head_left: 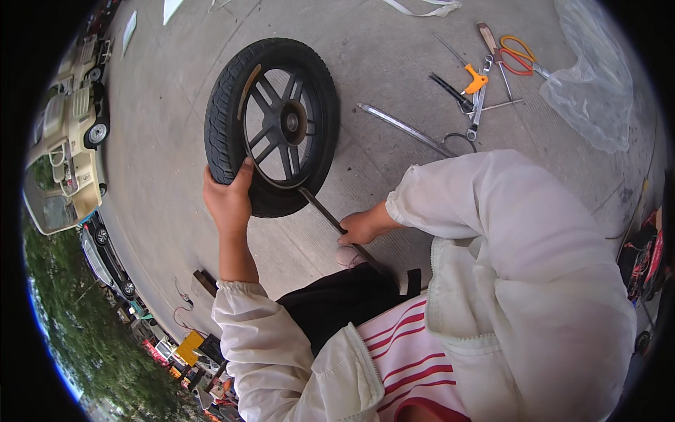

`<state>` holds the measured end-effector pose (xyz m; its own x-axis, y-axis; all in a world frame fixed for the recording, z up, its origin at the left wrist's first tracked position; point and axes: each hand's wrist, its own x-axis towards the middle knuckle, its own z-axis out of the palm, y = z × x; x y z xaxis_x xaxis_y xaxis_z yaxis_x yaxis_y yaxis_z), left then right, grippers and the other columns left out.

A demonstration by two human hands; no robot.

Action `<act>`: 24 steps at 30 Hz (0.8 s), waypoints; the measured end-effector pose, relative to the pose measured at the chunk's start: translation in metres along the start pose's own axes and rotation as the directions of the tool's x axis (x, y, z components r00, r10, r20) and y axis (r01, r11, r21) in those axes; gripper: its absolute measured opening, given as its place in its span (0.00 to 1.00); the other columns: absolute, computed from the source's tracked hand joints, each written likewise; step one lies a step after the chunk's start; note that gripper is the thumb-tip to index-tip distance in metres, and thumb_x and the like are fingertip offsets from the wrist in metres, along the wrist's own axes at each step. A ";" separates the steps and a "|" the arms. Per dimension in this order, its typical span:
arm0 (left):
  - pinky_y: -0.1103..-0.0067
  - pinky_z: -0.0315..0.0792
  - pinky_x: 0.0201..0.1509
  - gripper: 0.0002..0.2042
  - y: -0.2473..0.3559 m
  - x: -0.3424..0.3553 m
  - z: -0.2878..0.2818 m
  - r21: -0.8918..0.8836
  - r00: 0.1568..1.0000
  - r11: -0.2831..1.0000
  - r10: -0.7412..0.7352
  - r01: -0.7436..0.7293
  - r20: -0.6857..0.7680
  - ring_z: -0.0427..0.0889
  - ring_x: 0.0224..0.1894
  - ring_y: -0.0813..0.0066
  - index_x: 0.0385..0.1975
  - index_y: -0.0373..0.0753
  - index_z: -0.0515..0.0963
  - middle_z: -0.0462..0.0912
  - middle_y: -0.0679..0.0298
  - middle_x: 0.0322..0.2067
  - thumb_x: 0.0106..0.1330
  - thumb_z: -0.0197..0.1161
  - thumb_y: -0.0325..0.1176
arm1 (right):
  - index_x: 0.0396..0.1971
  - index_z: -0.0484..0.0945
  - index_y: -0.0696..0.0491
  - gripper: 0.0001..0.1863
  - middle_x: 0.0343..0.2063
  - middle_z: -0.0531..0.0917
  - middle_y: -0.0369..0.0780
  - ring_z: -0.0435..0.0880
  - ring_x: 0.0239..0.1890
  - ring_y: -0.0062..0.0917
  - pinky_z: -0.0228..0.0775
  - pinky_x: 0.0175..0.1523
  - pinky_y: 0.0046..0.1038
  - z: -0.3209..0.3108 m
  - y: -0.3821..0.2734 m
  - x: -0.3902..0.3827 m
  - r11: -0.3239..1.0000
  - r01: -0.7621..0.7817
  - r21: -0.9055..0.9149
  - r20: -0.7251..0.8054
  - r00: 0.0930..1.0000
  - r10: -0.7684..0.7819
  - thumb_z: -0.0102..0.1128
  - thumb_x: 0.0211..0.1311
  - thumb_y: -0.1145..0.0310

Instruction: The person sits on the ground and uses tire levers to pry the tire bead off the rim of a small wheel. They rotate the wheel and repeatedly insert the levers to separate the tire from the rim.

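A black wheel with a spoked rim and tyre (221, 112) is tilted on the concrete in front of me. My left hand (228, 190) grips the tyre's lower left side, thumb toward the rim. A long dark metal bar (320, 212) reaches from the rim's lower edge down to the right, its end at the rim-tyre join. My right hand (358, 226) is closed round this bar's outer part. Below it show a pink shoe (349, 255) and dark trouser fabric.
Several tools lie at upper right: a silver bar (401, 125), spanner (477, 112), orange-handled tool (474, 79), screwdriver (489, 41) and scissors (518, 56), beside a clear plastic bag (587, 95). Vehicles (95, 133) stand along the left, near trees. Red equipment (648, 250) sits at far right.
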<state>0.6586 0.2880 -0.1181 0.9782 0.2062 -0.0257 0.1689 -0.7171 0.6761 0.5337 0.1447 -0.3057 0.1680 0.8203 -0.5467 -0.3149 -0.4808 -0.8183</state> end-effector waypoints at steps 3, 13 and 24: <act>0.76 0.71 0.50 0.23 0.003 0.000 0.002 0.033 0.999 0.999 -0.012 0.013 -0.039 0.79 0.40 0.72 0.42 0.29 0.77 0.83 0.58 0.36 0.53 0.73 0.40 | 0.52 0.68 0.64 0.27 0.38 0.83 0.49 0.82 0.34 0.34 0.74 0.39 0.34 -0.004 -0.005 0.005 0.994 -0.098 -0.038 0.081 0.992 0.101 0.50 0.72 0.52; 0.72 0.66 0.63 0.50 -0.003 -0.010 -0.005 -0.243 0.984 0.969 0.093 -0.054 0.150 0.73 0.58 0.62 0.68 0.33 0.48 0.70 0.47 0.57 0.54 0.77 0.43 | 0.52 0.67 0.64 0.23 0.40 0.82 0.45 0.83 0.34 0.30 0.75 0.49 0.36 -0.008 -0.020 -0.020 0.927 -0.088 0.365 0.153 0.988 0.033 0.46 0.75 0.57; 0.76 0.71 0.54 0.31 -0.025 -0.044 0.030 -0.130 0.977 0.991 -0.007 0.035 0.212 0.79 0.47 0.71 0.53 0.29 0.69 0.81 0.55 0.46 0.52 0.77 0.35 | 0.41 0.71 0.63 0.17 0.34 0.80 0.45 0.85 0.33 0.29 0.80 0.38 0.30 -0.025 -0.024 -0.037 0.901 0.075 0.426 0.146 0.978 -0.151 0.50 0.73 0.61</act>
<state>0.6150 0.2769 -0.1565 0.9804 0.0657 -0.1860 0.1864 -0.6171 0.7645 0.5590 0.1184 -0.2705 0.0752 0.9199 -0.3849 -0.6693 -0.2396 -0.7033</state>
